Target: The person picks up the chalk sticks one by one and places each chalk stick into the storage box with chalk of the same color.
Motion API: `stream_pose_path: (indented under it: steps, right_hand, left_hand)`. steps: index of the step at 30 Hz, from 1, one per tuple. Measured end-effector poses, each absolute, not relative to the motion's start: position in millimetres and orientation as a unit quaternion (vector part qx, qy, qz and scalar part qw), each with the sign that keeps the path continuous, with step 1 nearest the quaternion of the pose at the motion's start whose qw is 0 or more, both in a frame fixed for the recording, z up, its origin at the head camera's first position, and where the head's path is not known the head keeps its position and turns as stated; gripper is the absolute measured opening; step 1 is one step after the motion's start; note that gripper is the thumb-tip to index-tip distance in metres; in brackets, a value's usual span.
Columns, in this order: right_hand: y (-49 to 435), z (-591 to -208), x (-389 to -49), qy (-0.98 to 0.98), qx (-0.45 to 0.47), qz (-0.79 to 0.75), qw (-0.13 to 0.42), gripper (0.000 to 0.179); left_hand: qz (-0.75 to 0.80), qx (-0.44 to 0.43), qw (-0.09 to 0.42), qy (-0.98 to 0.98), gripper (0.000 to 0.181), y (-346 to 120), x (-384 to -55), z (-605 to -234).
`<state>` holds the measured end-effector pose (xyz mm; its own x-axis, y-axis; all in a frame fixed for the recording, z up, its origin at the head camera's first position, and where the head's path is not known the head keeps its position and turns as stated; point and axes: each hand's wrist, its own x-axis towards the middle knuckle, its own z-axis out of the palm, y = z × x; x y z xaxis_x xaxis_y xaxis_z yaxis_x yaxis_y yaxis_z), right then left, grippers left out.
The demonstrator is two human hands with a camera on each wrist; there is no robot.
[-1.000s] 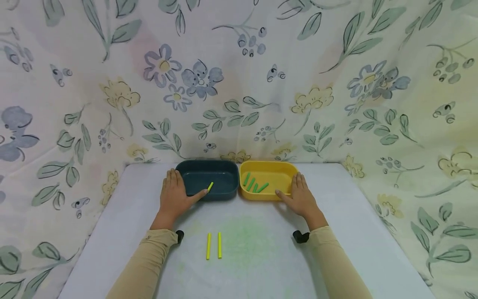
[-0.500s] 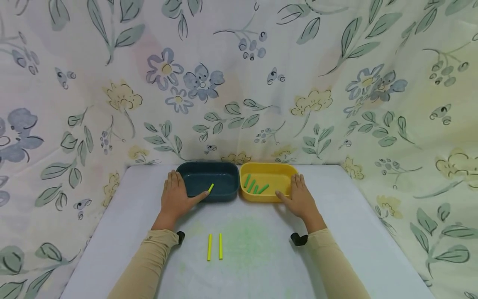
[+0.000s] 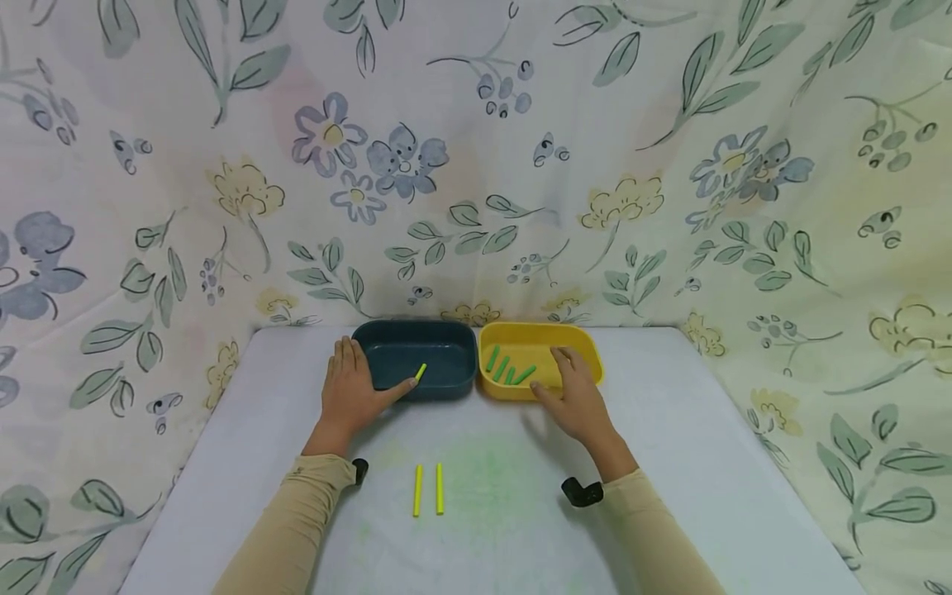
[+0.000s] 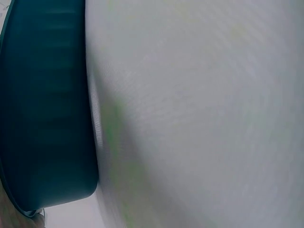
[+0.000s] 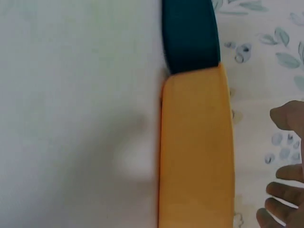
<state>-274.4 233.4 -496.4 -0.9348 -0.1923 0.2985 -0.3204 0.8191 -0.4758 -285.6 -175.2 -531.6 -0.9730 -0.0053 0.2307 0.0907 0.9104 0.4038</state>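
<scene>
My left hand (image 3: 350,396) lies along the left side of a dark teal bin (image 3: 389,332), fingers straight and thumb across its front rim. One short yellow stick (image 3: 421,372) is inside that bin, beside the thumb tip. In the head view my right hand (image 3: 578,400) overlaps the front right part of a yellow bin (image 3: 541,331), fingers spread and holding nothing. Several green sticks (image 3: 524,375) lie in the yellow bin's left half. In the right wrist view, the right hand's fingers (image 5: 285,194) show apart from the yellow bin's wall (image 5: 197,147).
Both bins stand side by side at the far edge of a white-covered table (image 3: 714,463), against a floral cloth backdrop (image 3: 476,165). Two yellow sticks, a left one (image 3: 417,491) and a right one (image 3: 440,489), lie nearer on the table.
My right hand has come off the yellow bin's right side and moved left, over its front right part. The left hand stays at the teal bin.
</scene>
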Motion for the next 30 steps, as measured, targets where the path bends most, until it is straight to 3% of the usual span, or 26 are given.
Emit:
stream_pose_path:
  steps: [10, 30]
  right_hand:
    - [202.4, -491.5, -247.6, -0.921, 0.176, 0.336, 0.083, 0.067]
    - [149.1, -507.3, -209.4, -0.907, 0.23, 0.345, -0.068, 0.079]
  left_hand:
    - [-0.205, -0.025, 0.111, -0.972, 0.143, -174.4, -286.2, -530.7]
    - [-0.202, -0.017, 0.11, -0.973, 0.143, -174.5, -284.8, -529.9]
